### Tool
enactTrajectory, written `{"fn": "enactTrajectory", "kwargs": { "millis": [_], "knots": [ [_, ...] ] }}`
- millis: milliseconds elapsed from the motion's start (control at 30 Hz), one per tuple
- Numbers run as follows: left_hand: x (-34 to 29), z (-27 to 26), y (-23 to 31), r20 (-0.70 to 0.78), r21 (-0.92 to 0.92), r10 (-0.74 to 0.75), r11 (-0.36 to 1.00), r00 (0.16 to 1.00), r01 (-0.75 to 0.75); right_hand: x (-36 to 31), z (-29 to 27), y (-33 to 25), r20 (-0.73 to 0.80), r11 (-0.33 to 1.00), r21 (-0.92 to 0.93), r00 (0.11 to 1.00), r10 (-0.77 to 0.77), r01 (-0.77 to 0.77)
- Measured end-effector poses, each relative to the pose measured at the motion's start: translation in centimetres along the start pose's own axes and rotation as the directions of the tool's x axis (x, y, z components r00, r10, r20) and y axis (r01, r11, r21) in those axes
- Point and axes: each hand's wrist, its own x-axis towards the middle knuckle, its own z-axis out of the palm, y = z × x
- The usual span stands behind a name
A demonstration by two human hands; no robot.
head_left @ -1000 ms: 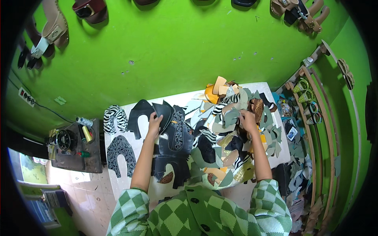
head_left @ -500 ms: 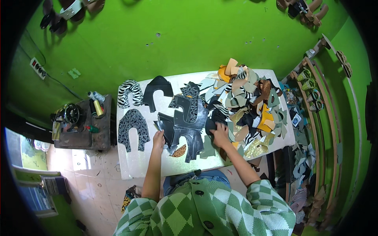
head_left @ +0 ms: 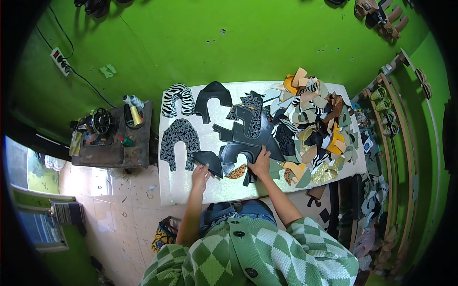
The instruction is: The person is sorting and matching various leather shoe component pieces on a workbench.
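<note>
My left hand (head_left: 201, 175) pinches the lower edge of a black curved leather piece (head_left: 209, 161), held at the near left of a black pile. My right hand (head_left: 260, 164) is at the near side of that pile, its thumb and fingers around part of a black cut leather piece (head_left: 241, 148); its fingertips are partly hidden. To the left lie a grey-and-black patterned arch-shaped piece (head_left: 179, 136), a zebra-striped one (head_left: 177, 97) and a black one (head_left: 210, 95). A small leopard-print scrap (head_left: 236, 172) sits between my hands.
A heap of mixed leather scraps (head_left: 315, 114) covers the right of the white table (head_left: 191, 190). A sewing machine (head_left: 98, 123) stands on a dark bench at the left, with thread cones (head_left: 135, 116). Wooden racks with sandals (head_left: 381, 98) line the right wall; more scraps lie below.
The view has shifted, so the table appears higher and further right. My right hand has moved left from beside the scrap heap onto the black pieces. The left hand's black piece now lies flatter, further left.
</note>
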Motion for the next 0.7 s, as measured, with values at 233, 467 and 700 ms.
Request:
{"fn": "enactTrajectory", "kwargs": {
  "millis": [233, 467, 700],
  "knots": [
    [-1.2, -2.0, 0.3, 0.096, 0.138, -0.097, 0.987, 0.991, 0.083, -2.7, 1.6, -1.3, -0.239, 0.912, -0.351, 0.921, -0.309, 0.215],
    [-1.6, -2.7, 0.3, 0.187, 0.192, -0.158, 0.974, 0.970, 0.122, -3.2, 3.6, 1.0, 0.025, 0.928, -0.197, 0.947, -0.319, 0.318],
    [-1.5, -3.0, 0.4, 0.240, 0.149, -0.163, 0.980, 0.957, 0.129, 0.2, -0.7, 4.4, 0.266, 0.793, 0.601, 0.960, -0.085, -0.097]
  ]
}}
